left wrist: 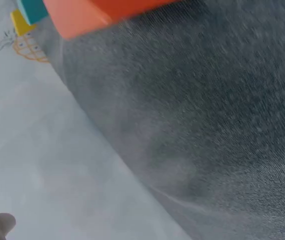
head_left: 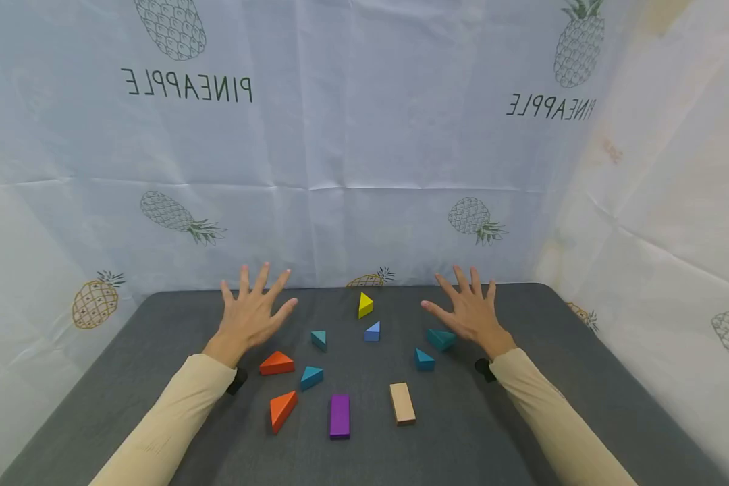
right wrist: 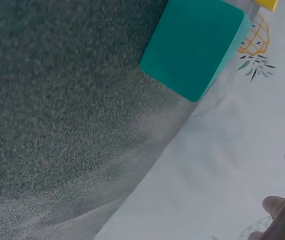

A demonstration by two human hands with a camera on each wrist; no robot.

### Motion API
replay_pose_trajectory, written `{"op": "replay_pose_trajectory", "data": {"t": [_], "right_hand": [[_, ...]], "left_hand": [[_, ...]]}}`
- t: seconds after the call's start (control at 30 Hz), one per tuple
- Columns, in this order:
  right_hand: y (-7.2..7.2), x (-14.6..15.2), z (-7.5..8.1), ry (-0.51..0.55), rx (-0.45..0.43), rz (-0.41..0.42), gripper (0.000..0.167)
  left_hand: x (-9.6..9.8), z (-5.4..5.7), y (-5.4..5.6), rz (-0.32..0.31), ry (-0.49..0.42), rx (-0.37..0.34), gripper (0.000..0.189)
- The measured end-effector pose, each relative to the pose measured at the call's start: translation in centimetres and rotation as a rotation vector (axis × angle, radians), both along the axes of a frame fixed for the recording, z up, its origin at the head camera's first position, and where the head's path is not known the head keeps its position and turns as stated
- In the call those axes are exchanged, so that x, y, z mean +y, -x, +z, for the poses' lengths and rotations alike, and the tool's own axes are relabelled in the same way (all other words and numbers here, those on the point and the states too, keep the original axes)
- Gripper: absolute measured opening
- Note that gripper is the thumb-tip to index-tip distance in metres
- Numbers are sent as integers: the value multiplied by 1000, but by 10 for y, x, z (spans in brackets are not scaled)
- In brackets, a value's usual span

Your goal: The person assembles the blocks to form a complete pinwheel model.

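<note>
My left hand (head_left: 252, 317) is held with fingers spread at the left of the dark table, nothing in it. On the other side my right hand (head_left: 470, 312) has its fingers splayed too, holding nothing. Nearest the right hand is a teal triangular block (head_left: 441, 339), which looms large in the right wrist view. A small teal wedge (head_left: 318, 340) and an orange triangular block (head_left: 277, 363) lie nearest the left hand. Between the hands are a yellow triangular block (head_left: 365, 305) and a light blue one (head_left: 372, 331).
Closer in lie a second orange triangle (head_left: 283, 410), blue triangles (head_left: 312, 378) (head_left: 424, 360), a purple rectangular block (head_left: 340, 416) and a tan one (head_left: 403, 403). A white pineapple-print curtain (head_left: 364, 155) hangs behind the table (head_left: 364, 466) and along its sides.
</note>
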State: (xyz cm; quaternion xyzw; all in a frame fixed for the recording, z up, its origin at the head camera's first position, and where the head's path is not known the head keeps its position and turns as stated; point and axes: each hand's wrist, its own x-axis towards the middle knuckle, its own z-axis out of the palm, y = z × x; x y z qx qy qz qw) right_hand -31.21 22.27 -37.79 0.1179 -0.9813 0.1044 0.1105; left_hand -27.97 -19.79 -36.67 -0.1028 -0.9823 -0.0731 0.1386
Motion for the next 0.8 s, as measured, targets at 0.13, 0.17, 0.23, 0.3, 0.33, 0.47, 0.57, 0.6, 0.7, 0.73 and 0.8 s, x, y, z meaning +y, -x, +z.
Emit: {"op": "replay_pose_trajectory", "data": {"t": [0.13, 0.17, 0.23, 0.3, 0.33, 0.47, 0.57, 0.6, 0.7, 0.73, 0.8], "right_hand": [[-3, -1, -2, 12, 19, 8, 82], [-4, -1, -3, 16, 24, 11, 82], [-7, -1, -3, 21, 31, 16, 82], [-10, -2, -2, 34, 39, 25, 82], [-12, -2, -2, 39, 41, 28, 82], [-19, -4, -3, 53, 44, 43, 82], [-24, -4, -3, 59, 42, 50, 81], [-26, -4, -3, 56, 41, 49, 81], [-29, -4, -3, 47, 45, 50, 81], [-31, -4, -3, 43, 46, 50, 80], [-33, -5, -3, 41, 45, 52, 80]], "left_hand": [[5, 0, -4, -12, -9, 12, 69], [6, 0, -5, -15, -10, 15, 69], [8, 0, -8, -20, -14, 19, 68], [10, 1, -10, -25, -18, 13, 68], [11, 1, -12, -28, -22, 11, 68], [16, 3, -19, -35, -32, -13, 67], [21, 4, -25, -37, -33, -24, 66], [23, 4, -27, -37, -33, -26, 66], [29, 4, -32, -36, -35, -30, 66], [30, 4, -34, -36, -35, -29, 66], [33, 4, -37, -37, -38, -35, 66]]}}
